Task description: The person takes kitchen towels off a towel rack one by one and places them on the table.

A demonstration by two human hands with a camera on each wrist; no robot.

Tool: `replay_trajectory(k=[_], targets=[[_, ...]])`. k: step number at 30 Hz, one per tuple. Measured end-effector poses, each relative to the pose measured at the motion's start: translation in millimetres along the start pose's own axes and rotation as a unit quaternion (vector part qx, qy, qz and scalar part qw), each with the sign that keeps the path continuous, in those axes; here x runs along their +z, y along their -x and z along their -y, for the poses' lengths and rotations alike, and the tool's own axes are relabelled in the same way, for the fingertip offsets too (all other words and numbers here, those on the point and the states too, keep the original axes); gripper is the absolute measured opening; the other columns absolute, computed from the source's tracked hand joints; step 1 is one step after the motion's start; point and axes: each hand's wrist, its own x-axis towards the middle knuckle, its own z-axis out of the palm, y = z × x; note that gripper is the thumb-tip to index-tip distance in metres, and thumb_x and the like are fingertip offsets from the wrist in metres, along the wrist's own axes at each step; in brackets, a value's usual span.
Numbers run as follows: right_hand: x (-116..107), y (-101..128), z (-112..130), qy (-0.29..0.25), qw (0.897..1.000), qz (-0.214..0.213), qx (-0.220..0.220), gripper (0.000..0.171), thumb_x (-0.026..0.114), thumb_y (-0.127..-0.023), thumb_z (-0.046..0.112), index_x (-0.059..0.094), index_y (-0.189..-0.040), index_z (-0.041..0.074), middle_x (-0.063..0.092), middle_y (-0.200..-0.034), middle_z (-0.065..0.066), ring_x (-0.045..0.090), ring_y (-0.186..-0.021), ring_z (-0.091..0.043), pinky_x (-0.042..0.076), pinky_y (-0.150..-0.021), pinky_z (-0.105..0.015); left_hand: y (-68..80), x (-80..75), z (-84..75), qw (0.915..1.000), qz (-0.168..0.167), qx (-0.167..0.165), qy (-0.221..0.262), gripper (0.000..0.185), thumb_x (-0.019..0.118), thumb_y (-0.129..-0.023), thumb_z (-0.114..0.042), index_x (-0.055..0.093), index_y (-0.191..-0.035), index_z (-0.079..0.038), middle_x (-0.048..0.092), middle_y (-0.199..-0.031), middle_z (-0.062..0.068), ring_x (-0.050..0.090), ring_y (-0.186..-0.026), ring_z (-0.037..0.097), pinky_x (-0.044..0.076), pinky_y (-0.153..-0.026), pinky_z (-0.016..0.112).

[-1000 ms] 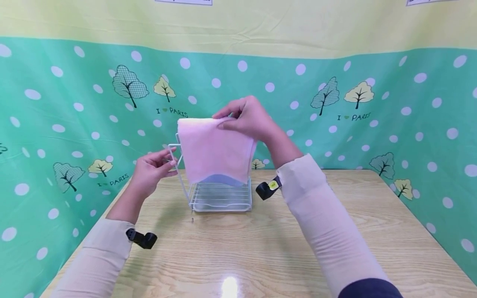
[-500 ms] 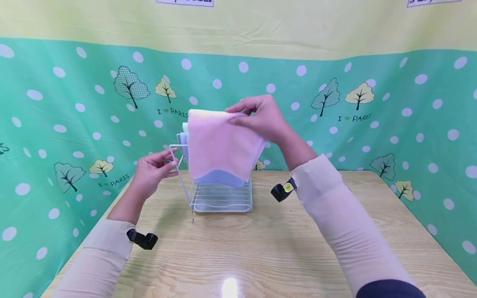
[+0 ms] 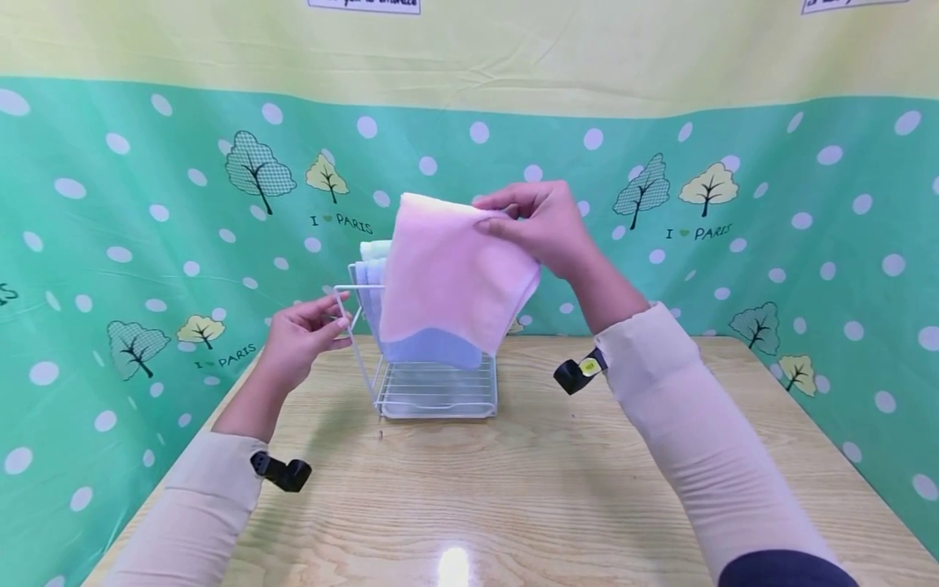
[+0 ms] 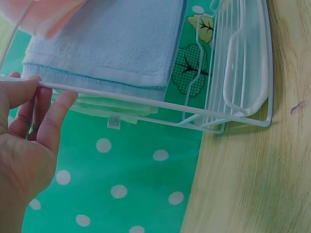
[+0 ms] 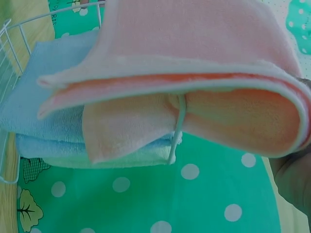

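The person's right hand (image 3: 543, 224) is pinching the top edge of a folded pink towel (image 3: 451, 281) between thumb and fingertips, holding it in the air just above and in front of a white wire rack (image 3: 433, 391) standing on the wooden table (image 3: 513, 489). The left hand (image 3: 301, 334) is steadying the rack, its fingers (image 4: 46, 114) curling round the rack's top rail. A blue towel (image 4: 112, 41) is hanging over the rail, with a pale green towel (image 3: 376, 249) showing behind it. In the right wrist view the pink towel (image 5: 194, 73) is folded double and hanging clear of the blue one (image 5: 39, 116), touching no rail. Judging by this, the pink towel is already off the rack, or not yet on it; the pictures do not settle which. The two other towels are sitting draped in place.
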Motion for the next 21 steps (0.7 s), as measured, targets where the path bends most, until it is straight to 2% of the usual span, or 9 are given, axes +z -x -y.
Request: replay_trajectory(k=[4,9,21], targets=[[-8.1,2.7,-0.1,-0.009,1.0,0.0,0.017,0.019,0.084,-0.076,0.01,0.079,-0.094,0.008,0.074,-0.084,-0.007,0.064,-0.062,-0.019,0.058,-0.051,-0.026,0.1,0.1,0.3,1.0,-0.002,-0.003,-0.005,0.038,0.068,-0.089,0.001,0.066,-0.126,-0.01,0.062,-0.095,0.007,0.06,-0.083,0.016,0.06,-0.077,0.033],[-17.0,5.7,-1.6,-0.017,1.0,-0.007,0.023,0.019,0.086,-0.075,0.011,0.08,-0.093,0.008,0.072,-0.074,-0.009,0.062,-0.059,-0.018,0.055,-0.047,-0.025,0.2,0.3,0.6,1.0,-0.002,0.001,0.004,0.037,0.068,-0.089,0.002,0.067,-0.124,-0.01,0.062,-0.095,0.006,0.062,-0.084,0.014,0.059,-0.078,0.032],[-31.8,10.7,-6.6,-0.042,0.998,-0.039,0.033,0.019,0.086,-0.073,0.009,0.079,-0.091,0.007,0.071,-0.076,-0.011,0.064,-0.061,-0.02,0.059,-0.05,-0.028,0.5,-0.2,0.5,0.9999,-0.001,0.007,0.009,0.037,0.069,-0.089,0.002,0.068,-0.124,-0.011,0.063,-0.093,0.006,0.062,-0.083,0.017,0.06,-0.077,0.032]])
